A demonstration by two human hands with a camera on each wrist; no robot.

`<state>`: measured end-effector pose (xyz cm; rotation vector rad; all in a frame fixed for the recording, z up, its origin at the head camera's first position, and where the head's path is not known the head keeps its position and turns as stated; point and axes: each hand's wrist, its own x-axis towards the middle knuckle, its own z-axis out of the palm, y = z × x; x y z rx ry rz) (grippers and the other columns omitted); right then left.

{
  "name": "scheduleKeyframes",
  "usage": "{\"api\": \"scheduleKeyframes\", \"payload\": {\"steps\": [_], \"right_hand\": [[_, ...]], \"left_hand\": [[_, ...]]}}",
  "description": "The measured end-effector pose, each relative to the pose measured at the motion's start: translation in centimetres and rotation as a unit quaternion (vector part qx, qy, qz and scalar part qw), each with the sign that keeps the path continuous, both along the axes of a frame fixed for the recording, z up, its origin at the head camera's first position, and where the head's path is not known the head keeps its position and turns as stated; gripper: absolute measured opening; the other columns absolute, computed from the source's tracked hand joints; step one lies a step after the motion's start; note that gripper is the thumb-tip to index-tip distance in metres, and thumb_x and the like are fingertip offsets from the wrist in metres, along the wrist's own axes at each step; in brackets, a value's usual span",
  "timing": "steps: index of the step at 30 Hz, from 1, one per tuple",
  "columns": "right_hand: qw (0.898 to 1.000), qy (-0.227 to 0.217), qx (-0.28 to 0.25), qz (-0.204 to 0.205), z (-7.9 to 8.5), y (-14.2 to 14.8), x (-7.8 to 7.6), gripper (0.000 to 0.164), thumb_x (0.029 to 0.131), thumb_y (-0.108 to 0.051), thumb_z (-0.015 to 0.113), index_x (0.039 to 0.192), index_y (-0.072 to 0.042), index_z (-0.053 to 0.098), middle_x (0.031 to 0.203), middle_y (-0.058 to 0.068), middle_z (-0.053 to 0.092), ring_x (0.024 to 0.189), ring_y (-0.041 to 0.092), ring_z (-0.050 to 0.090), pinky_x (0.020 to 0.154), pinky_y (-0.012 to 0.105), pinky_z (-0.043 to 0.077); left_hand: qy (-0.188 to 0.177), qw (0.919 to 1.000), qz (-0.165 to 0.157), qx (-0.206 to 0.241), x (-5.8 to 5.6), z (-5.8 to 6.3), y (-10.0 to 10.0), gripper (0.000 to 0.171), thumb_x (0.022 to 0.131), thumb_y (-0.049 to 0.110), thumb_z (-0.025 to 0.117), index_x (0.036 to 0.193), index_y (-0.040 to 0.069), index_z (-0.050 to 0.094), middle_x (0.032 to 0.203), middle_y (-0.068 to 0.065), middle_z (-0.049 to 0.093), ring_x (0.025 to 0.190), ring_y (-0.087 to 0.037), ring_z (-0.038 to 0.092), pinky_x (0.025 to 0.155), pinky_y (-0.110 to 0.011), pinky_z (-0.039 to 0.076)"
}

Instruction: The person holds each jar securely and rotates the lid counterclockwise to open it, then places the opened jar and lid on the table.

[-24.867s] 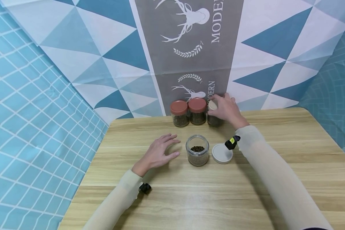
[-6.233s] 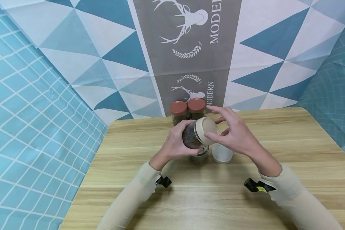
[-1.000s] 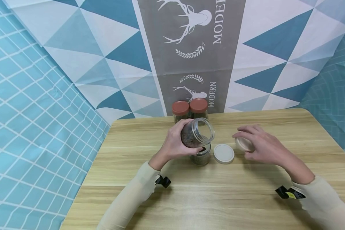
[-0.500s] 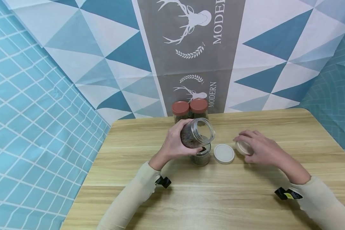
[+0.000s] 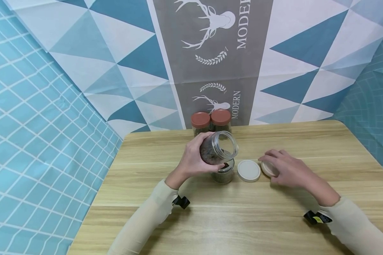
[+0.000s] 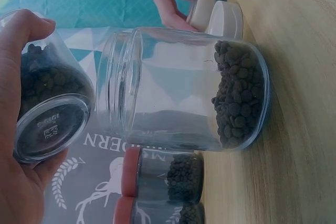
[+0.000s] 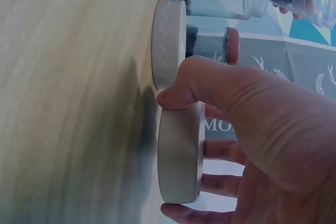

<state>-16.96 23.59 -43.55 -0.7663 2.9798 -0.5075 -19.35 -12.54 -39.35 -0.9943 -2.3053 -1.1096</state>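
Note:
My left hand (image 5: 191, 157) grips a lidless glass jar (image 5: 207, 150) holding dark pellets. The jar is tilted, mouth to the right, above an open glass jar (image 5: 222, 176) that stands upright on the table. In the left wrist view, dark brown pellets (image 6: 239, 95) fill the bottom of the standing jar. My right hand (image 5: 288, 168) holds a cream lid (image 7: 181, 156) by its rim, thumb on one side and fingers around the other. That lid is low over the table, beside a white lid (image 5: 249, 170) lying flat; whether it touches the wood cannot be told.
Two jars with red lids (image 5: 200, 120) (image 5: 221, 117) stand side by side at the back against the patterned wall cloth (image 5: 217, 71). The wooden table (image 5: 210, 223) ends at this cloth, and blue tiled cloth (image 5: 35, 141) hangs on the left.
The cream-lidded jar has come from the back row into my left hand, and its lid is off. Over the last second my right hand has lowered that lid beside the white one.

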Motion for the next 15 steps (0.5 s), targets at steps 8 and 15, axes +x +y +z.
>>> {"api": "scheduleKeyframes", "payload": {"steps": [8, 15], "right_hand": [[1.000, -0.013, 0.010, 0.001, -0.82, -0.23, 0.04, 0.075, 0.071, -0.013, 0.090, 0.144, -0.019, 0.073, 0.150, 0.022, 0.065, 0.127, 0.046, 0.064, 0.068, 0.048, 0.058], [1.000, -0.026, 0.012, -0.004, -1.00, -0.36, 0.05, 0.075, 0.072, -0.013, 0.091, 0.144, -0.019, 0.073, 0.151, 0.025, 0.064, 0.125, 0.050, 0.065, 0.068, 0.049, 0.058]], "left_hand": [[0.012, 0.9999, -0.007, 0.005, -0.14, -0.05, 0.02, 0.097, 0.064, 0.027, 0.105, 0.147, 0.003, 0.063, 0.138, -0.014, 0.077, 0.127, -0.032, 0.077, 0.111, -0.048, 0.065], [0.010, 0.9999, -0.006, 0.003, -0.10, -0.02, -0.08, 0.097, 0.064, 0.027, 0.105, 0.148, 0.003, 0.063, 0.139, -0.014, 0.077, 0.127, -0.033, 0.077, 0.111, -0.049, 0.065]]}}
